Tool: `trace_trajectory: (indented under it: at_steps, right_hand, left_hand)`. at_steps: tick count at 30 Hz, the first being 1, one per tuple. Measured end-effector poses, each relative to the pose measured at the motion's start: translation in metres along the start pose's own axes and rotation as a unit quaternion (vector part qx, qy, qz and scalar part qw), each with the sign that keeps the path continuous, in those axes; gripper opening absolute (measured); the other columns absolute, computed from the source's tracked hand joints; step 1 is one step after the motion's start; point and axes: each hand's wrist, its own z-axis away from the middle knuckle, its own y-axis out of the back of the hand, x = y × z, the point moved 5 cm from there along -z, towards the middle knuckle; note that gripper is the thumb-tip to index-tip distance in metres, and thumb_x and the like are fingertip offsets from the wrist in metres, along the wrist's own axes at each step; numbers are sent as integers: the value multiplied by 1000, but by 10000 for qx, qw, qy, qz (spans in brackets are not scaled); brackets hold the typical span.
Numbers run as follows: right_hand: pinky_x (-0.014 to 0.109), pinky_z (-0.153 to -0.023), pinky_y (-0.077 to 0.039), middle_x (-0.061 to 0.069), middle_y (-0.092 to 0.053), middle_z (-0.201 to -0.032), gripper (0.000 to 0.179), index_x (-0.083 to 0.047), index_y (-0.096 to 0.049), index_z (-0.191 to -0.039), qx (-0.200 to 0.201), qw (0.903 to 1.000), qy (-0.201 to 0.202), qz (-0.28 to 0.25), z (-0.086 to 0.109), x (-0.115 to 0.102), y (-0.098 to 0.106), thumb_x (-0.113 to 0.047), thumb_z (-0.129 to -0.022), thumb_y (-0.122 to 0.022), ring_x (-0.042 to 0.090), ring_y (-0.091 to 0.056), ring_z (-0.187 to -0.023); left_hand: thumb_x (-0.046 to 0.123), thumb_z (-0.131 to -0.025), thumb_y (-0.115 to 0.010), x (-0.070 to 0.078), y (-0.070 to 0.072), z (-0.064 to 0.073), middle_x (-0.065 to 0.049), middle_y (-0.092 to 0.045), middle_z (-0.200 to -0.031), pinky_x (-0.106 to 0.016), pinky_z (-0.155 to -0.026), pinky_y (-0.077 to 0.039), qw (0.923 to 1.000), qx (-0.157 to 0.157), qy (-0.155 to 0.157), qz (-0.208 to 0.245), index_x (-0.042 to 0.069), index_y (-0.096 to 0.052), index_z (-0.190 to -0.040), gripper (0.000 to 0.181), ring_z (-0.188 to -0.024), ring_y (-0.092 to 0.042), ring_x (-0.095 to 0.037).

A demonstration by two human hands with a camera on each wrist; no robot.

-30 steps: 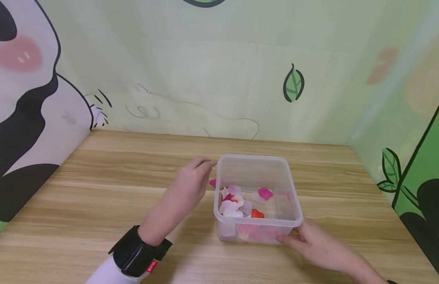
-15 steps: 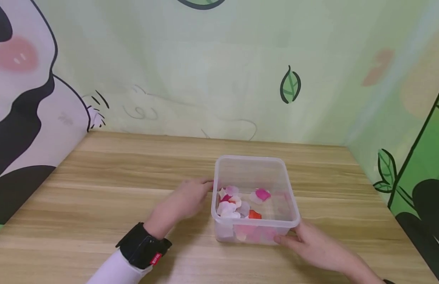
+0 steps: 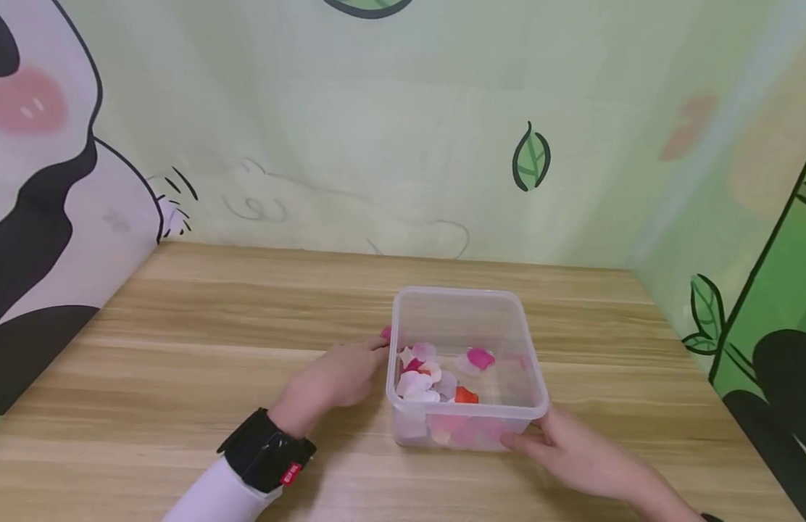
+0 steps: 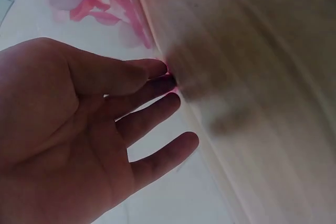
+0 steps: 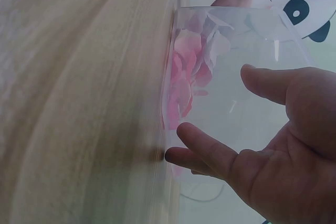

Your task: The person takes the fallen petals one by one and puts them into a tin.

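A clear plastic box (image 3: 471,428) stands lidless on the wooden table, with pink, white and red artificial flower petals (image 3: 419,384) scattered over its bottom. Left of the box, my left hand (image 3: 334,373) reaches low to the tabletop. Its thumb and index finger pinch a bright pink petal (image 3: 386,333), which peeks out beyond the fingertips. In the left wrist view a bit of pink shows there too, the other fingers spread apart. My right hand (image 3: 582,449) rests at the box's near right corner, thumb by the front wall and straight fingers at the side.
The wooden table (image 3: 246,312) runs back to a pale green printed wall sheet (image 3: 351,145). A panda picture (image 3: 38,181) covers the left side, and green leaves and bamboo decorate the right. A black band (image 3: 267,449) wraps the left wrist.
My left hand has come down from beside the box's rim to the table and taken hold of the pink petal. The right hand stays at the box corner.
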Motion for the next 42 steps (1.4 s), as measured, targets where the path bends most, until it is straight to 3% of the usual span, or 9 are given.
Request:
trace_trajectory:
  at_steps: [4,8,11,13,16,22,31,42]
  right_hand:
    - [34,-105,-46,10,-54,-144,57,-13,-35,-152,34,10000,68,27,0,-1,1,-20,-104,-64,23,-54,-130]
    - [33,-105,-46,10,-55,-144,57,-12,-35,-151,43,9999,61,92,1,-1,1,-21,-104,-64,23,-54,-130]
    - [33,-104,-46,10,-54,-144,58,-11,-34,-152,35,9999,-2,125,1,-1,1,-23,-104,-64,23,-53,-130]
    - [33,-104,-46,10,-54,-145,59,-11,-33,-152,37,9999,-36,145,1,0,1,-24,-103,-64,23,-53,-131]
    - [32,-104,-46,10,-54,-145,61,-9,-33,-152,45,9998,-66,167,1,1,1,-27,-103,-65,23,-53,-131]
    - [31,-104,-46,9,-54,-145,61,-11,-33,-153,51,9998,-97,157,2,0,1,-29,-103,-65,21,-54,-129]
    - [33,-104,-47,8,-55,-144,58,-11,-35,-152,73,9998,-17,199,2,-1,1,-26,-104,-64,21,-55,-129]
    - [34,-105,-46,7,-53,-145,60,-8,-34,-152,39,9997,-97,202,1,0,0,-27,-103,-65,22,-53,-130]
  left_hand:
    - [0,-95,-63,-1,5,2,-15,-59,-141,-50,-104,-47,9999,-1,110,131,10,-59,-143,49,-124,-60,-35]
    - [2,-98,-63,0,9,3,-16,-67,-128,-49,-102,-49,9992,185,-95,351,7,-66,-134,36,-118,-64,-35]
    - [-1,-97,-65,2,12,4,-13,-71,-100,-45,-90,-55,9978,375,-303,465,6,-75,-110,18,-94,-68,-29]
    - [-4,-95,-67,2,13,5,-8,-66,-83,-40,-76,-56,9972,414,-323,525,7,-75,-92,14,-77,-62,-23]
    - [-6,-92,-70,1,14,5,-2,-54,-68,-33,-61,-47,9969,409,-214,641,8,-70,-76,21,-63,-48,-17]
    - [-2,-90,-75,0,15,6,2,-43,-59,-27,-53,-35,9967,536,-148,584,7,-67,-66,27,-56,-38,-13]
    - [-12,-77,-67,1,16,6,6,-32,-58,-25,-52,-25,9914,1151,-624,33,15,-46,-53,41,-57,-33,-12]
    - [-13,-81,-70,-4,18,8,6,-40,-61,-26,-52,-32,9936,968,-383,432,7,-65,-64,26,-57,-37,-12]
